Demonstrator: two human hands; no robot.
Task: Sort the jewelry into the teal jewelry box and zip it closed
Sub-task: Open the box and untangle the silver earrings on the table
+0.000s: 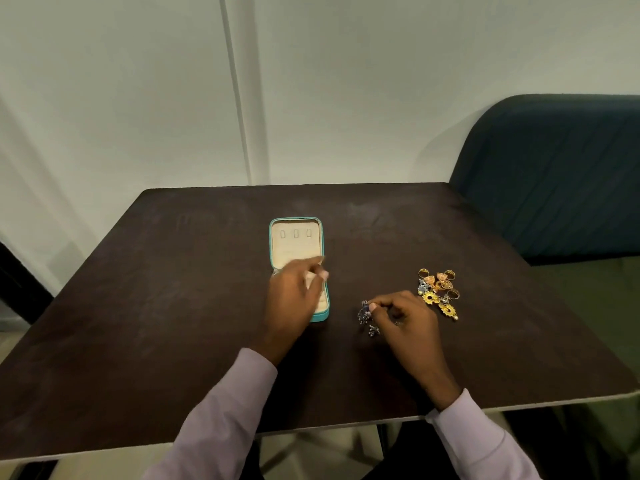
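Big dark table [173, 306] spreads under both hands, a blue-green chair [554, 174] off beyond the right one. Just ahead of the left hand lies the teal jewelry box [297, 244], lid laid flat and cream lining up, so the compartments face the person and every slot is in easy reach. Its nearer half is partly hidden beneath that hand.

The left hand [294, 299] hovers over the box's nearer half, fingers loosely spread and a little blurred; whether it touches the lining I cannot tell, but it holds nothing that I can see. My read: it's steadying or readying the box for what's coming.

Over to the right hand [405, 320], well apart from the left, thumb and forefinger pinched on a dark silver earring [363, 311], dangling just off its fingertips. A second dark piece [374, 330] sits on the table right beneath those fingertips, probably its mate.

Beyond the right hand's knuckles, the jewelry pile [438, 292] waits in a tight cluster, gold and yellow pieces bunched together, kept on the picking side so each one is a short carry to the box. Sorting looks barely begun; the zip comes much later.
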